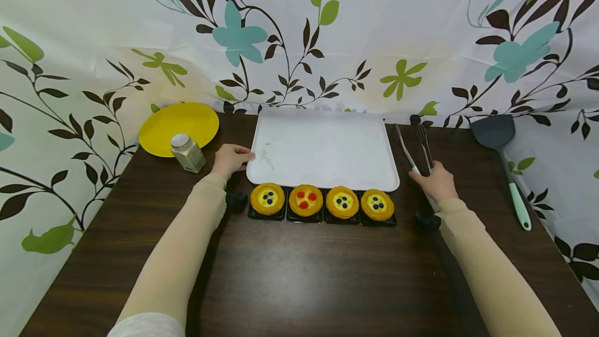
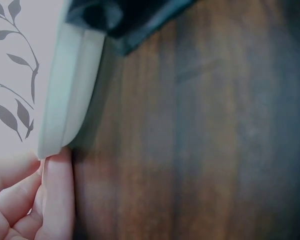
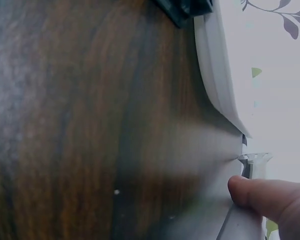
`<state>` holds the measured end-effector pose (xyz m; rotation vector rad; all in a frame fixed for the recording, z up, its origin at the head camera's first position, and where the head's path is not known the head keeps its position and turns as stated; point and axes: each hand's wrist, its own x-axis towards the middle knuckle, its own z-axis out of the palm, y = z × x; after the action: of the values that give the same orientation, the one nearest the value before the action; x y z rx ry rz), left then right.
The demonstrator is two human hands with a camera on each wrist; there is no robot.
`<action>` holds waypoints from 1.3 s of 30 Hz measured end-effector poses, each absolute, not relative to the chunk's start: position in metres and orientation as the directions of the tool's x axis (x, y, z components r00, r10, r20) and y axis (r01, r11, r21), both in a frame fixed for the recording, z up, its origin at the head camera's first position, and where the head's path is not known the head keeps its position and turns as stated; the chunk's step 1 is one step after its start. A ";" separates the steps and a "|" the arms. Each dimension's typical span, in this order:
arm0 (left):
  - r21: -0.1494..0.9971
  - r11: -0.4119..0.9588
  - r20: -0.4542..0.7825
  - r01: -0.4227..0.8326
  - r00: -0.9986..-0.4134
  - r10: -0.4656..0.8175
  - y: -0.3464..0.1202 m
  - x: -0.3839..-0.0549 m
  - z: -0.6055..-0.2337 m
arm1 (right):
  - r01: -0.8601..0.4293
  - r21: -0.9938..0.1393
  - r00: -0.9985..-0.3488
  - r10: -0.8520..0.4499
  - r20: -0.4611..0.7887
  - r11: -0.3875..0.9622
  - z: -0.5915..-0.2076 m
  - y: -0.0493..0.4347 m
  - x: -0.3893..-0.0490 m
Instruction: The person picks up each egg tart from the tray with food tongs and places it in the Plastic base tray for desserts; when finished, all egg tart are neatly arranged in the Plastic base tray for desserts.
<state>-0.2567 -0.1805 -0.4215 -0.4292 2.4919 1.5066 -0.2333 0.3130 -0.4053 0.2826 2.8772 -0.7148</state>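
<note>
My left hand pinches the left edge of a white rectangular tray; in the left wrist view its fingers meet on the tray's rim. To the tray's right, my right hand holds a pair of tongs around the handle, their two heads spread apart and pointing to the wall. The thumb lies on the tongs in the right wrist view. Along the tray's near edge several egg tarts stand in black square holders; one tart has red toppings, three have dark blue ones.
A yellow plate sits at the back left, with a glass seasoning jar in front of it. At the far right lies a grey spatula with a mint handle. A patterned cloth hangs behind the dark wooden table.
</note>
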 end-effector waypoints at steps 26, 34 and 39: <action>0.823 0.447 -0.319 -0.350 -0.937 -0.145 -0.179 -0.254 -0.418 | 0.152 -0.283 -0.978 0.102 -0.184 0.947 -0.405 0.309 -0.238; 0.831 0.444 -0.303 -0.335 -0.942 -0.143 -0.178 -0.252 -0.417 | 0.153 -0.281 -0.983 0.117 -0.142 0.948 -0.409 0.308 -0.239; 0.829 0.445 -0.306 -0.338 -0.941 -0.144 -0.179 -0.253 -0.418 | 0.171 -0.276 -0.981 0.137 -0.137 0.946 -0.412 0.306 -0.241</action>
<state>-0.2531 -0.1786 -0.4181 -0.4221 2.5033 1.5022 -0.2408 0.3063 -0.4124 0.2371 2.9842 -0.4391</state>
